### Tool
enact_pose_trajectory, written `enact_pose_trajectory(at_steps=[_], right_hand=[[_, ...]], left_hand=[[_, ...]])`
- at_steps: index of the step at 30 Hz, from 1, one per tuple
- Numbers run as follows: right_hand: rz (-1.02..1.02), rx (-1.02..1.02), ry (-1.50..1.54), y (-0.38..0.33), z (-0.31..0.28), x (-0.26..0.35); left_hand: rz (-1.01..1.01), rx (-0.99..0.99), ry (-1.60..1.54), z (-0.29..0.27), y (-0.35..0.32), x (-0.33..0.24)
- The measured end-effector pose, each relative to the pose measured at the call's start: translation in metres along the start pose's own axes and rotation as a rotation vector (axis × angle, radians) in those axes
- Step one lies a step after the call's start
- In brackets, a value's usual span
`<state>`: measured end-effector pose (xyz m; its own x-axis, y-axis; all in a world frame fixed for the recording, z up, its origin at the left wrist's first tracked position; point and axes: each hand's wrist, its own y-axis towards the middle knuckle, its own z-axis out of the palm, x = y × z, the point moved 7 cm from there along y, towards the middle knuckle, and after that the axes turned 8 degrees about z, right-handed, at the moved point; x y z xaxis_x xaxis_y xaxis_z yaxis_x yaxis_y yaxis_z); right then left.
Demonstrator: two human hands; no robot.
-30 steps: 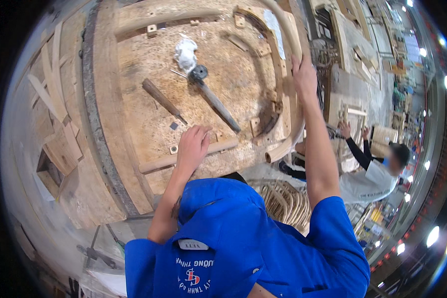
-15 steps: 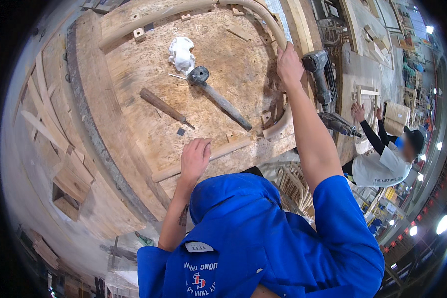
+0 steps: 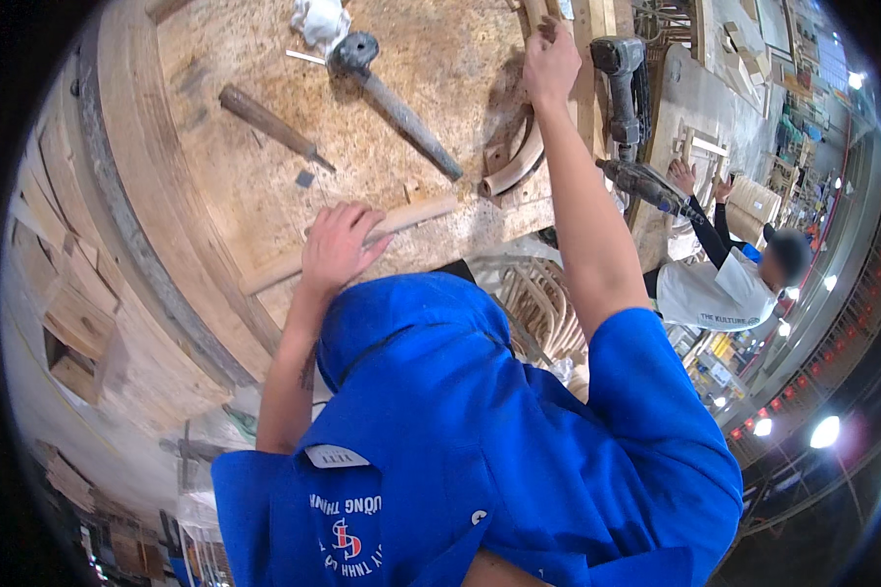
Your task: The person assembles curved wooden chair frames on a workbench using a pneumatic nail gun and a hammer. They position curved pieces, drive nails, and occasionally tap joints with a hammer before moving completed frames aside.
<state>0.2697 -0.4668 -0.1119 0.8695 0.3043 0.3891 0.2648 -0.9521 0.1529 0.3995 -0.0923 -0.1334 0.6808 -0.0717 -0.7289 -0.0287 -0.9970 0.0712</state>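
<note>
My left hand (image 3: 338, 245) lies on a long thin wooden strip (image 3: 416, 212) near the front edge of the round chipboard bench top (image 3: 440, 78), with fingers and thumb closed around it. My right arm is stretched out far. My right hand (image 3: 550, 64) grips the upper end of a curved wooden piece (image 3: 514, 166) at the bench's right side. Between the hands lies a hammer (image 3: 396, 103) with a dark metal head. A wooden-handled chisel (image 3: 264, 117) lies to its left.
A white rag (image 3: 321, 18) lies at the far edge of the bench. Two power tools (image 3: 625, 88) hang or stand just right of it. A co-worker in a white shirt (image 3: 719, 293) works at the right. Wood offcuts (image 3: 73, 323) lie stacked at the left.
My head has come lower and closer to the bench. My right hand has slid farther up the curved piece. My left hand stays on the strip.
</note>
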Motion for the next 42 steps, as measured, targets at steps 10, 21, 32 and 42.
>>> enact_pose_trajectory(at_steps=[10,21,32,42], right_hand=[[-0.382,0.611,-0.152,-0.186,-0.050,-0.019],[-0.306,0.665,-0.113,-0.200,-0.043,-0.042],[-0.282,0.641,-0.153,-0.205,-0.044,-0.046],[-0.132,0.794,-0.373,-0.187,-0.046,-0.015]], left_hand=[[0.090,-0.078,0.092,0.023,0.004,-0.017],[0.118,-0.105,0.134,0.041,0.024,-0.034],[0.124,-0.147,0.141,0.041,0.024,-0.036],[0.018,-0.063,0.189,0.039,0.029,-0.036]])
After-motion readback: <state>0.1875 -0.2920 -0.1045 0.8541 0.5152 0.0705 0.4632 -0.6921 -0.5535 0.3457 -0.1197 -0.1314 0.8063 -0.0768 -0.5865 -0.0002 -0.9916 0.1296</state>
